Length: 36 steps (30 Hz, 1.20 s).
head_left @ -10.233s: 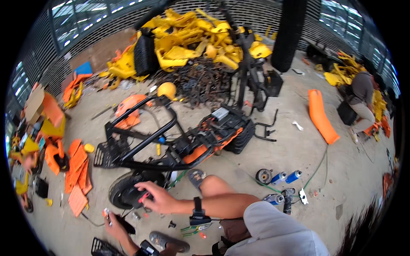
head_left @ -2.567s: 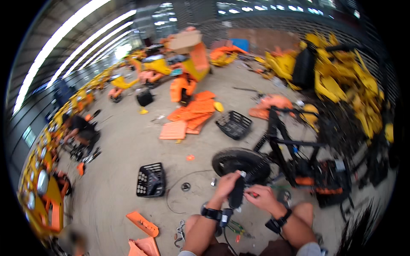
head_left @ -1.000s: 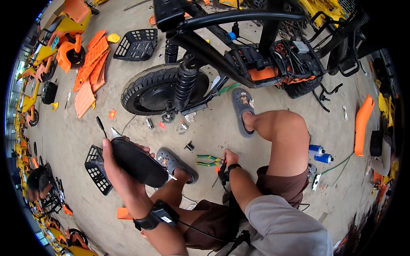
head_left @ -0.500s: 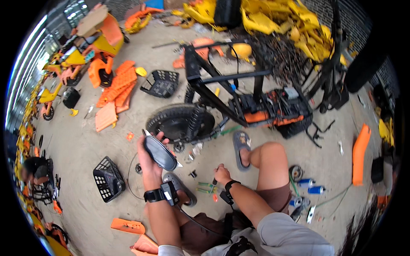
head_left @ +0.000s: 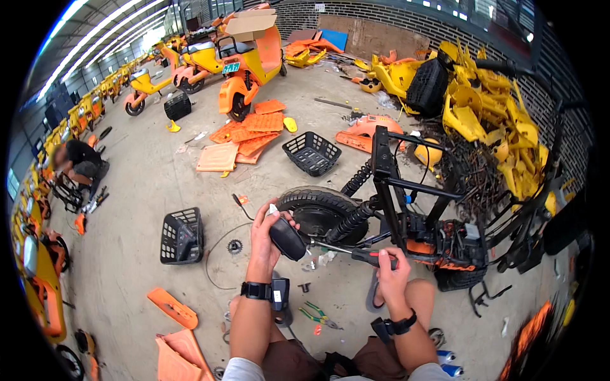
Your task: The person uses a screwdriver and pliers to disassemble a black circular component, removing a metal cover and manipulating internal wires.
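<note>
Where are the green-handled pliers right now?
In the head view, the green-handled pliers lie on the floor at lower centre, between the left forearm and right forearm, beside a small orange piece and below a small black part.

The oval piece (head_left: 289, 240) in my left hand (head_left: 264, 233) is black, with a whitish tip. My right hand (head_left: 393, 272) has a screwdriver (head_left: 365, 256) with a black-and-red handle and a silvery shaft. Left of my left hand is a black basket (head_left: 170, 240) patterned with open slots, and farther beyond that hand lie orange panels (head_left: 260, 125). The pliers (head_left: 318, 315) below and between my hands have green-and-yellow grips. Beyond my right hand stand a black frame (head_left: 382, 153) and yellow parts (head_left: 467, 127).
</note>
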### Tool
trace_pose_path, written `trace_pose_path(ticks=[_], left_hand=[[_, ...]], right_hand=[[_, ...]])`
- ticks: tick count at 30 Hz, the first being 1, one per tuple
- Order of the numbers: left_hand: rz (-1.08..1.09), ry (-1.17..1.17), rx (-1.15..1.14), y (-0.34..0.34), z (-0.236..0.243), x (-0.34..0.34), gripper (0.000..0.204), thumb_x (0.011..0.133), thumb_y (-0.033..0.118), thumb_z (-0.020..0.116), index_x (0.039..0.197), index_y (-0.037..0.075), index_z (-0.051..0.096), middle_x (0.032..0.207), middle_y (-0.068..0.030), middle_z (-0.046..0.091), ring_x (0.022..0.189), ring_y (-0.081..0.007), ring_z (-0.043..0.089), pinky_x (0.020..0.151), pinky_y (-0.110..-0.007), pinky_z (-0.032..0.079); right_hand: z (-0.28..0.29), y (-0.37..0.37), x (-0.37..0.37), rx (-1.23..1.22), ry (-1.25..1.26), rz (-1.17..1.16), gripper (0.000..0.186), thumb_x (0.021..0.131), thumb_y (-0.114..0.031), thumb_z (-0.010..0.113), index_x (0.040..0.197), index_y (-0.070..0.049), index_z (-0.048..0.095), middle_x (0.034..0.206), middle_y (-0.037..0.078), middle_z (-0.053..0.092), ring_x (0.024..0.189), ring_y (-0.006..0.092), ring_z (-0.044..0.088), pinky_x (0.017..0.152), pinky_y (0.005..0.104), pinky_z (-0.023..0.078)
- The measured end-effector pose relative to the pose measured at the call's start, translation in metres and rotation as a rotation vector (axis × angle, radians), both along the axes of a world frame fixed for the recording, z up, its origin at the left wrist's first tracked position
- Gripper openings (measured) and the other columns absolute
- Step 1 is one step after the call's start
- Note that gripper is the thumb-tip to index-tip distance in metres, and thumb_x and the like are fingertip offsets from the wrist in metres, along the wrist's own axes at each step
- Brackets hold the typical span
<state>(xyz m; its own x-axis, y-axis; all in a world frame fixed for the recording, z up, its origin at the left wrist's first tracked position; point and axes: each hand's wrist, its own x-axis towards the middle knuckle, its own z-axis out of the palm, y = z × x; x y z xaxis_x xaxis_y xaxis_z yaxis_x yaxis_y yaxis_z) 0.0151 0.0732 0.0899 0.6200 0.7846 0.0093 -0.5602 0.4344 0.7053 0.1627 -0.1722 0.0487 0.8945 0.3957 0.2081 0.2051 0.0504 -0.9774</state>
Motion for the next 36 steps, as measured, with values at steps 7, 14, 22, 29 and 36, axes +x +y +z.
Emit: trace_pose_path(ticks=[7, 14, 22, 29, 36], left_hand=[[0.175, 0.109, 0.026, 0.005, -0.01, 0.01, 0.032, 0.098, 0.028, 0.055, 0.113, 0.0, 0.053, 0.079, -0.0114, 0.058, 0.072, -0.0228, 0.06, 0.072, -0.042, 0.056], [0.273, -0.012, -0.01, 0.003, -0.008, 0.017, 0.03, 0.098, 0.027, 0.055, 0.099, -0.002, 0.055, 0.079, -0.013, 0.057, 0.071, -0.0248, 0.06, 0.072, -0.044, 0.056], [0.292, -0.002, 0.052, -0.002, -0.007, 0.015, 0.033, 0.099, 0.035, 0.053, 0.103, 0.002, 0.053, 0.08, -0.01, 0.057, 0.072, -0.024, 0.059, 0.075, -0.043, 0.054], [0.319, -0.01, 0.047, -0.002, -0.006, 0.014, 0.033, 0.099, 0.034, 0.054, 0.102, 0.001, 0.053, 0.079, -0.0109, 0.057, 0.072, -0.0248, 0.06, 0.075, -0.043, 0.054], [0.333, -0.046, 0.051, -0.003, -0.007, 0.012, 0.03, 0.098, 0.029, 0.055, 0.099, -0.001, 0.056, 0.079, -0.012, 0.058, 0.071, -0.0252, 0.061, 0.075, -0.044, 0.056]], right_hand=[[0.011, 0.008, -0.014, -0.037, -0.22, 0.145, 0.015, 0.087, -0.011, 0.07, 0.097, 0.0, 0.067, 0.081, 0.005, 0.066, 0.061, 0.0062, 0.058, 0.054, 0.0215, 0.047], [0.02, 0.003, -0.014, -0.026, -0.36, 0.188, 0.033, 0.072, -0.009, 0.083, 0.102, -0.001, 0.07, 0.093, 0.011, 0.072, 0.079, 0.0163, 0.068, 0.071, 0.027, 0.053], [0.018, 0.004, -0.017, -0.028, -0.435, 0.197, 0.033, 0.072, -0.011, 0.084, 0.1, -0.001, 0.071, 0.088, 0.012, 0.071, 0.073, 0.0186, 0.069, 0.066, 0.0282, 0.054], [0.021, 0.003, -0.022, -0.032, -0.445, 0.192, 0.033, 0.071, -0.009, 0.085, 0.1, -0.001, 0.07, 0.089, 0.013, 0.071, 0.074, 0.0194, 0.069, 0.066, 0.0289, 0.054], [0.026, 0.003, -0.027, -0.057, -0.428, 0.189, 0.033, 0.072, -0.01, 0.084, 0.1, -0.001, 0.07, 0.089, 0.013, 0.071, 0.073, 0.0199, 0.069, 0.067, 0.0286, 0.055]])
